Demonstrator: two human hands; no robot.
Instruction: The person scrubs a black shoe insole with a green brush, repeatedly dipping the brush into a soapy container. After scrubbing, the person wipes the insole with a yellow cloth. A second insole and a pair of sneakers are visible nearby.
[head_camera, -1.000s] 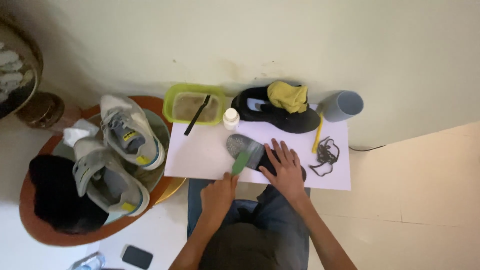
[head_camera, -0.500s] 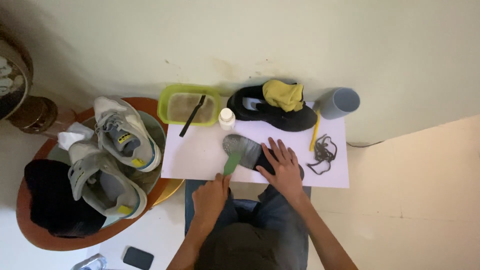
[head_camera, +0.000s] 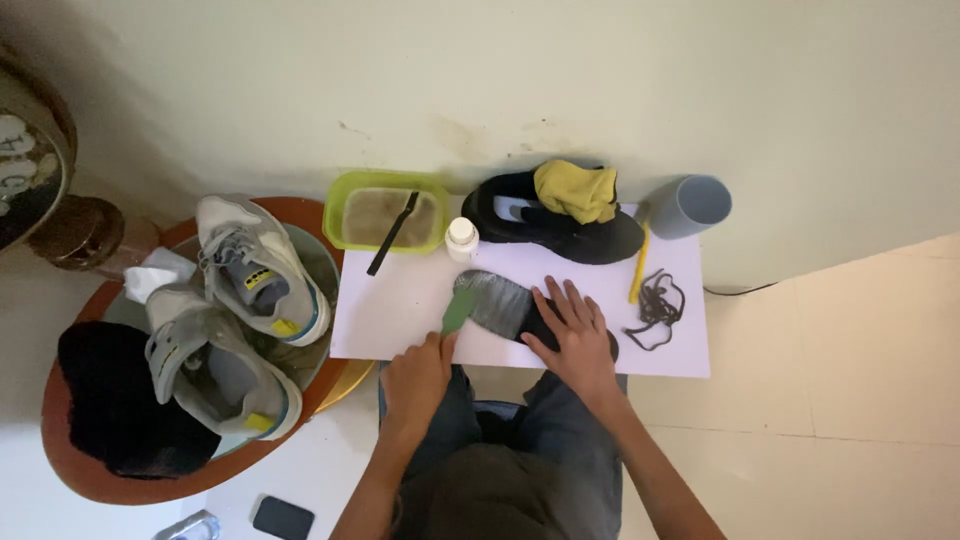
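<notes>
Green tub (head_camera: 341, 207) holding murky water, black brush (head_camera: 393, 233)

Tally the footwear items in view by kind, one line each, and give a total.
Grey sneakers: 2
Black shoe: 1
Grey insole under the right hand, with the left hand holding a green brush at it: 1
Black shoelace bundle: 1
Total: 5

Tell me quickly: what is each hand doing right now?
Left hand: closed on a green brush at the grey insole.
Right hand: open, fingers spread flat on the insole.
</notes>
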